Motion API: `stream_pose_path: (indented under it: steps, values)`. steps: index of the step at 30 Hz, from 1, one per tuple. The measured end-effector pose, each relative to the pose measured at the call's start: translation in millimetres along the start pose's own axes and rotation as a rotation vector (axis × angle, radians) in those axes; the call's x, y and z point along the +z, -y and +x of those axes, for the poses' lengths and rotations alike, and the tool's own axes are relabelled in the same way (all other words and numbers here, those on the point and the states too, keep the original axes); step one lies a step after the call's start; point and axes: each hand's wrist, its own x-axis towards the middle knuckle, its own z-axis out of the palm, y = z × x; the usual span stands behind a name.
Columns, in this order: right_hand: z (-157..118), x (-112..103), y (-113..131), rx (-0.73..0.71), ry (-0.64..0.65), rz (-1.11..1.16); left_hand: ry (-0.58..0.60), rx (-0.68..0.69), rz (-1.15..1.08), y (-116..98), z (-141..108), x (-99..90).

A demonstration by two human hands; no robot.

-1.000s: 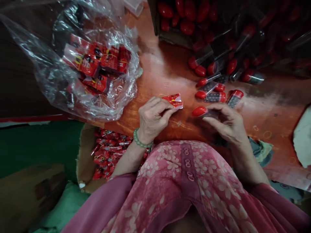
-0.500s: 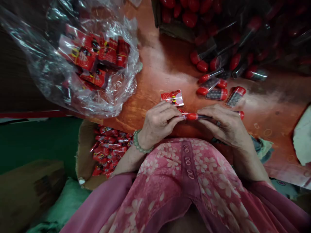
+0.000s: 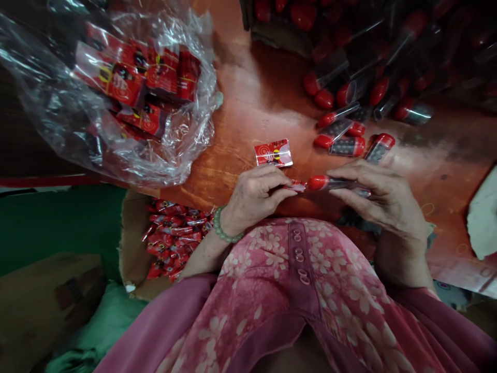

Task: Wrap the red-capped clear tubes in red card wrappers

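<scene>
Okay, fingers clamped both sides: left hand on a red packet, right hand on a red-capped tube.

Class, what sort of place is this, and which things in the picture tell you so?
Probably a small packing workshop: many red-capped tubes lie on a table, a clear plastic bag holds red printed packets, and a cardboard box is full of small red items.

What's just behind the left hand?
Beyond the left hand, a red printed piece lies on the table; the hand seems to cover part of its near edge. Whatever lies directly beneath the hand is hidden.
</scene>
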Motion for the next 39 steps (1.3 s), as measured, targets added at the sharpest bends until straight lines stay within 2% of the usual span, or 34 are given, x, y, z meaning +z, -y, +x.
stream_pose_path:
  steps: [7,15,17,21,24,27,29,31,33,36,39]
  values:
    - [0,10,4,-0.038,0.094,-0.076,0.061,-0.090,-0.029,1,-3,0.4]
    - [5,12,6,0.013,0.363,-0.211,0.123,-0.054,0.081,-1,-6,6.0]
    - [7,11,4,0.006,0.363,-0.172,0.128,-0.057,0.065,0,-7,6.2]
    - [9,12,0,0.021,0.284,-0.024,0.161,-0.102,-0.041,4,-5,4.2]
    - [10,15,0,0.056,0.229,0.045,0.228,-0.219,-0.173,5,-1,4.1]
    - [11,20,0,0.128,0.211,0.132,0.322,-0.324,-0.290,4,3,6.1]
    - [10,24,-2,0.240,0.223,0.267,0.343,-0.390,-0.351,3,5,7.1]
    - [8,30,-5,0.387,0.205,0.481,0.284,-0.510,-0.438,4,5,6.8]
    - [5,37,-9,0.507,0.124,0.700,0.162,-0.640,-0.573,6,3,5.2]
    - [2,49,-13,0.558,-0.032,0.907,0.007,-0.723,-0.833,12,-4,3.7]
    - [4,60,-12,0.563,-0.115,1.019,-0.072,-0.744,-1.039,14,-10,9.1]
